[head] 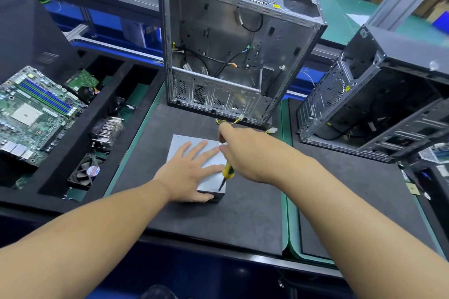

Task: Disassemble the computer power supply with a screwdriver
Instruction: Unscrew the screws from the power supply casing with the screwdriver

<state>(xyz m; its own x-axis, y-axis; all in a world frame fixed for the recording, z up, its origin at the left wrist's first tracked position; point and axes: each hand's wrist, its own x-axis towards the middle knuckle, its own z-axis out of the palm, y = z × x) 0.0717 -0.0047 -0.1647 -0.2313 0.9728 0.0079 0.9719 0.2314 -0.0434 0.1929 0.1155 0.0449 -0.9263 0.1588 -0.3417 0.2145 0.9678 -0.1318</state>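
1. Two hands are engaged: the power supply (211, 183), on the counter (243, 216), is pinned under the spread left hand (192, 172), apparently for steadiness.
2. The screwdriver (228, 172) is gripped by the right hand (243, 153), tip at its near corner.

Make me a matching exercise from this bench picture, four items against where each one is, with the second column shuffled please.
Things:
1 power supply
2 screwdriver
3 motherboard
4 silver case

Places:
A in the black foam tray at left
B standing upright at the back
C under the flat left hand
D gripped by the right hand

Pairs: 1-C, 2-D, 3-A, 4-B
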